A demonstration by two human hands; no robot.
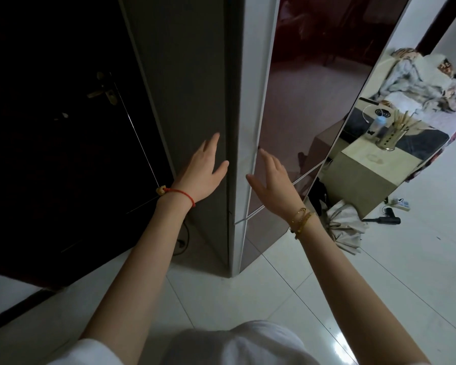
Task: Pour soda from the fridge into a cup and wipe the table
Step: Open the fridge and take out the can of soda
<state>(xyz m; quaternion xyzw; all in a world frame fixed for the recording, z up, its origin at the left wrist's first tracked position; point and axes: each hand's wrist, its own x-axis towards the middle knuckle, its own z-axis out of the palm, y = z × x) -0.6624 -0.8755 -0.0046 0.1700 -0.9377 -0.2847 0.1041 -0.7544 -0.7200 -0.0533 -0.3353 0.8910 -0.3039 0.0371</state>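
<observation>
Hands first: my left hand [204, 172] lies flat-fingered by the fridge [192, 101] side; my right hand [272, 184], fingers straight, sits at the closed door [295, 127] edge. Soda unseen, presumably inside. Advice: hook fingertips behind the door edge, pull steadily. Beyond, bench [358, 175].

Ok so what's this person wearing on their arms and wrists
Both forearms are bare. The left wrist has a thin red string bracelet with a small yellowish charm. The right wrist carries gold bracelets. White short sleeves show at the bottom edge.
</observation>
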